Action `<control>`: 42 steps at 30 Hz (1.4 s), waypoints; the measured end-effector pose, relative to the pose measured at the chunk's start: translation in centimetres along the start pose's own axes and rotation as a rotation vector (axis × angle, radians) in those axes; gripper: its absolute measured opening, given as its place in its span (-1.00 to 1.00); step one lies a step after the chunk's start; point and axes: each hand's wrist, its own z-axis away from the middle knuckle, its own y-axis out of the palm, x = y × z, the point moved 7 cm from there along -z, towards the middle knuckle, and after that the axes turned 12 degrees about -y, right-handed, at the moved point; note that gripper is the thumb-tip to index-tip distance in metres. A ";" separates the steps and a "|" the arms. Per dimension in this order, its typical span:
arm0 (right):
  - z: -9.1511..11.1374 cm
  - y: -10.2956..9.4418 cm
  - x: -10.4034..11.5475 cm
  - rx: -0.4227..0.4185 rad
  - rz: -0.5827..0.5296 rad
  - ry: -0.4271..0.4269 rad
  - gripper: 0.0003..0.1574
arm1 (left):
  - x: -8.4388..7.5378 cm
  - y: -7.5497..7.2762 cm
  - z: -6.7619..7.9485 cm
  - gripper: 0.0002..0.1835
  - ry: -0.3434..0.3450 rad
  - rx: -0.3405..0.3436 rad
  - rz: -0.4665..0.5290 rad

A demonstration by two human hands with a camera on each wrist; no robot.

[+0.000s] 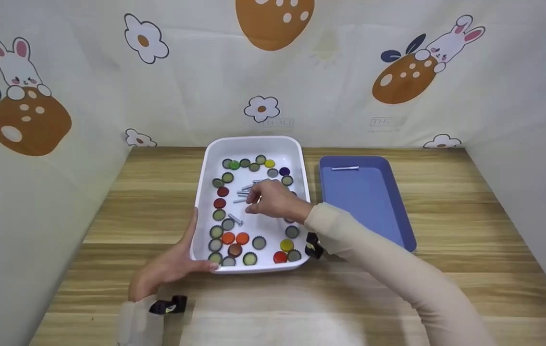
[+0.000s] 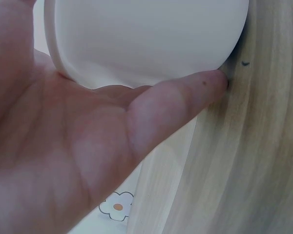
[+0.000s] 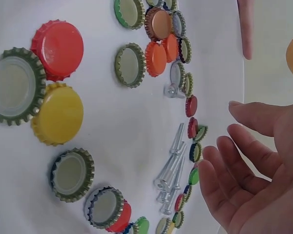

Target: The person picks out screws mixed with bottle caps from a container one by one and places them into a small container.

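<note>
A white tray [image 1: 258, 267] holds many bottle caps [image 3: 61, 48], mostly along its sides and near end. Several silver bolts [image 3: 171, 168] lie in a loose bunch towards its middle, and one separate bolt [image 1: 235, 219] lies nearer the left side. My left hand [image 1: 177, 262] grips the tray's near left corner, thumb at the near rim and fingers along the outer left wall. Over the bolts is my right hand [image 1: 273, 199], its fingers loosely bent and nothing between them; in the head view it covers part of the bunch.
To the right of the white tray stands a shallow blue tray [image 1: 364, 192] with a single bolt [image 1: 345, 168] near its far end. My right forearm crosses its near left part. A patterned cloth wall [image 1: 196, 96] rises behind the wooden table [image 1: 148, 202].
</note>
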 end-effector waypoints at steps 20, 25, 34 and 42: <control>-1.5 1.4 1.0 0.071 0.040 -0.012 -0.79 | 0.0 -0.1 -0.1 0.46 -0.061 -0.004 -0.008; -2.0 2.4 0.9 0.110 0.111 -0.024 -0.73 | -0.1 -0.1 -0.1 0.46 -0.048 -0.009 -0.037; -2.3 4.0 0.2 0.200 0.167 0.035 -0.64 | -0.2 -0.1 0.2 0.46 -0.036 -0.002 -0.032; -2.7 4.7 -0.1 0.237 0.194 0.081 -0.68 | 0.1 -0.2 0.3 0.46 -0.079 -0.008 -0.020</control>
